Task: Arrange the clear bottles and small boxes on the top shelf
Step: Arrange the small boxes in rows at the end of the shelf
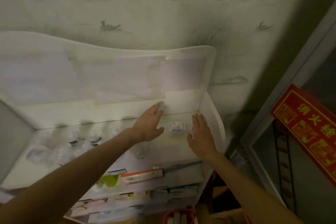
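Both forearms come in from the lower edge of the frame and reach to the top shelf [112, 154] of a white rack: the left hand [148, 126] is at centre with fingers straight and apart, holding nothing, and the right hand [201, 134] lies flat, fingers straight, at the right end of the shelf. Between the two hands stands a small box [177, 127], and a second one just beside the right fingers is mostly hidden. Clear bottles [76, 142] are grouped at the left of the shelf, and coloured boxes [143, 176] fill the lower shelves.
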Tool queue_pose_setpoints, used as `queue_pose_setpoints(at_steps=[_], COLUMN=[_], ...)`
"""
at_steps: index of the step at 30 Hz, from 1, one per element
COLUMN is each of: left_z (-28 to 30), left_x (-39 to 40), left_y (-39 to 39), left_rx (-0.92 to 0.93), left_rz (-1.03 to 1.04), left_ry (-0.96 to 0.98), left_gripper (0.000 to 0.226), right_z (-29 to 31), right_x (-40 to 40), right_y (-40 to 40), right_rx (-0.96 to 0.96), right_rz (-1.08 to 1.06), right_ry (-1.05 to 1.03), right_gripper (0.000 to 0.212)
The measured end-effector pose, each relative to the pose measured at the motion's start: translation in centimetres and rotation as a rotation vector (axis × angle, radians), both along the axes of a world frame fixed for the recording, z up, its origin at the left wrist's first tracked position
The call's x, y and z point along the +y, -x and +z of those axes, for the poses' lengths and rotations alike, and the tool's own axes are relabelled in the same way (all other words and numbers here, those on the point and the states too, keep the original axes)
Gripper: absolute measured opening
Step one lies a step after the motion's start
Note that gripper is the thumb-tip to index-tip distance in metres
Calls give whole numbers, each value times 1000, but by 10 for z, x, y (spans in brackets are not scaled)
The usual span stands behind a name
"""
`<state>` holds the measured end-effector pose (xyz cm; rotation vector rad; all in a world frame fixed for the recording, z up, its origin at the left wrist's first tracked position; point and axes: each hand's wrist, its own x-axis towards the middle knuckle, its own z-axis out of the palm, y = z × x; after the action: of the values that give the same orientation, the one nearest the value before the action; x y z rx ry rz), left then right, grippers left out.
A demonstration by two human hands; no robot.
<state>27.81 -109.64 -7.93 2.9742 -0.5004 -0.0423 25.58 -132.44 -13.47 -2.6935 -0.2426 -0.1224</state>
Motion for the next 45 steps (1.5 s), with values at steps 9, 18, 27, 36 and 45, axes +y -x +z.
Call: queue_pose_setpoints(at_steps=[9, 18, 27, 36, 45], left_z=[51, 104, 126, 85, 52], left_x=[126, 323, 521, 631, 730], left_y=[69, 220, 397, 490, 473], left_rx=[-238, -278, -297, -150, -22], left_rz=[114, 351, 647, 919, 980], left_ry=[-180, -317, -238, -183, -147], left_gripper=[69, 80, 80, 89, 90], right_z=[50, 99, 151, 130, 89], right_x=[138, 331, 538, 668, 792], right_y=[34, 125, 258, 327, 288], right_rx=[-229, -243, -350, -372, -211], right_rz=[75, 225, 438, 836, 868], right_ry=[-31, 23, -48, 115, 119], right_gripper=[75, 91, 96, 66, 57])
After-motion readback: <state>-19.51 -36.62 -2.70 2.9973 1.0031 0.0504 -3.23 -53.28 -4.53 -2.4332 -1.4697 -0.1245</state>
